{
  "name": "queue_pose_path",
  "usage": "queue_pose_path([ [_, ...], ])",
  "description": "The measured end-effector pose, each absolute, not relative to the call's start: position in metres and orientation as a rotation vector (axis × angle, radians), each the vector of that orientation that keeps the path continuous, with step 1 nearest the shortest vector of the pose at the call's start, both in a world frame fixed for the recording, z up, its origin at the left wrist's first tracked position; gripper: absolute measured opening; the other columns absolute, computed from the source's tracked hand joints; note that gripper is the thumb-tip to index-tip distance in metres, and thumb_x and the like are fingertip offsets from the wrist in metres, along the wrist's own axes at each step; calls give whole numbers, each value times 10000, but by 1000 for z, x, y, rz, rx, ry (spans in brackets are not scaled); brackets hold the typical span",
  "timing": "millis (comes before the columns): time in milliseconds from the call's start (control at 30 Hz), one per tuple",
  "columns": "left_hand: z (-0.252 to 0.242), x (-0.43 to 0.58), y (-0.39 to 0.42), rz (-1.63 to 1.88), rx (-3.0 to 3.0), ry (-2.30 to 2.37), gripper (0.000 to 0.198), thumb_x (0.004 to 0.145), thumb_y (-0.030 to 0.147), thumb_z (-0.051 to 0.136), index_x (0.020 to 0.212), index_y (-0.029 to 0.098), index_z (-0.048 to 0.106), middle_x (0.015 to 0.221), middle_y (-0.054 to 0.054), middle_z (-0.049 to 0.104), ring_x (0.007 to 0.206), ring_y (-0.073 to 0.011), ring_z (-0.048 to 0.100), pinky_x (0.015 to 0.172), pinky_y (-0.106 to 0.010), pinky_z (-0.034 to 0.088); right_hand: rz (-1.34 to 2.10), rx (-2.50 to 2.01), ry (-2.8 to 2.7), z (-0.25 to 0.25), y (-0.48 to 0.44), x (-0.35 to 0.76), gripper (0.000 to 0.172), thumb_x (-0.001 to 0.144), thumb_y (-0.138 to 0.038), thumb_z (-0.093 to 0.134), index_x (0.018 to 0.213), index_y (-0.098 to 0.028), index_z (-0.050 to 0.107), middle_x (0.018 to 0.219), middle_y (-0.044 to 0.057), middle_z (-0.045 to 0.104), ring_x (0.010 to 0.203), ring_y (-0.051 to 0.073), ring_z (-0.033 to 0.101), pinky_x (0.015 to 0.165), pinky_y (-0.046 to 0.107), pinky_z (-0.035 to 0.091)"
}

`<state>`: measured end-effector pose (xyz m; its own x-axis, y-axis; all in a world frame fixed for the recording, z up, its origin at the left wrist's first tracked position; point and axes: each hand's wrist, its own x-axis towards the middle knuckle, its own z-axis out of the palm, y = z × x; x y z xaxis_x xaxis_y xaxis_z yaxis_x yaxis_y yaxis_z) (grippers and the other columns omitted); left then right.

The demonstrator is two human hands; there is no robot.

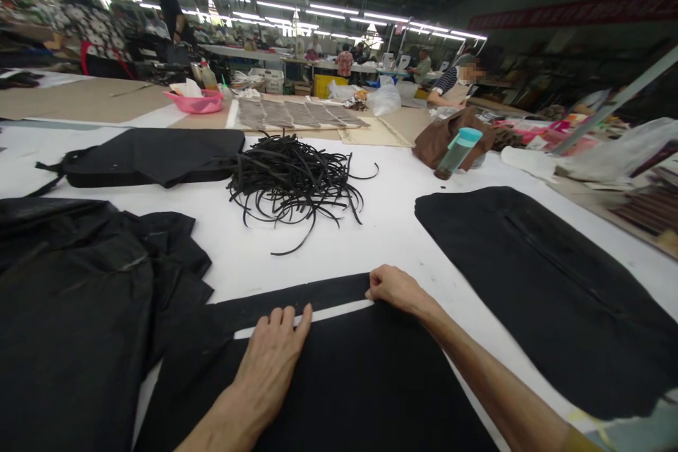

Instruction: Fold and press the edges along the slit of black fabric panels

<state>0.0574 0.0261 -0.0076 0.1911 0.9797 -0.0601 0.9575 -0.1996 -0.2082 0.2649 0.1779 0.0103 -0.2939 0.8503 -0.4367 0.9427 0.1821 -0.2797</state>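
Note:
My left hand (pixel 272 357) lies flat, fingers stretched out, on a black fabric panel (pixel 360 388) at the near edge of the white table (pixel 392 226). My right hand (pixel 395 289) is closed in a pinch on the end of a black fabric strip (pixel 296 300) that runs along the panel's far edge, with a thin white gap between strip and panel.
A heap of black fabric (pixel 74 311) lies at the left, another black panel (pixel 551 282) at the right. A tangle of black strips (pixel 296 180) and a folded black piece (pixel 153 155) sit farther back. A teal-capped bottle (pixel 455 152), pink tray (pixel 195 102) and other workers are beyond.

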Motion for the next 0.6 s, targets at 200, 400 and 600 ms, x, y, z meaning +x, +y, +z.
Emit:
queue_pose_path([
  [200, -18, 19, -1, 208, -2236, -1959, 537, 755, -55, 354, 1235, 135, 500, 1122, -112, 573, 1013, -235, 512, 926, -415, 399, -614, 1764, 2290, 13, 173, 269, 81, 683, -281, 635, 663, -209, 605, 682, -10, 626, 658, 149, 566, 525, 235, 304],
  [400, -16, 19, -6, 100, -2181, -2038, 523, 737, -61, 365, 1196, 124, 534, 1243, -126, 549, 1117, -251, 506, 961, -406, 409, -193, 1867, 2426, 11, 132, 260, 218, 856, -108, 392, 897, -180, 594, 914, 97, 616, 834, 223, 565, 643, 304, 370],
  [600, -19, 47, 8, -160, -2496, -1801, 490, 798, 68, 459, 1282, 133, 427, 1312, -113, 503, 1192, -247, 473, 986, -405, 426, 93, 1140, 3148, -16, 78, 223, 345, 828, -31, 477, 1136, -177, 534, 1120, 77, 575, 969, 201, 529, 835, 322, 416],
])
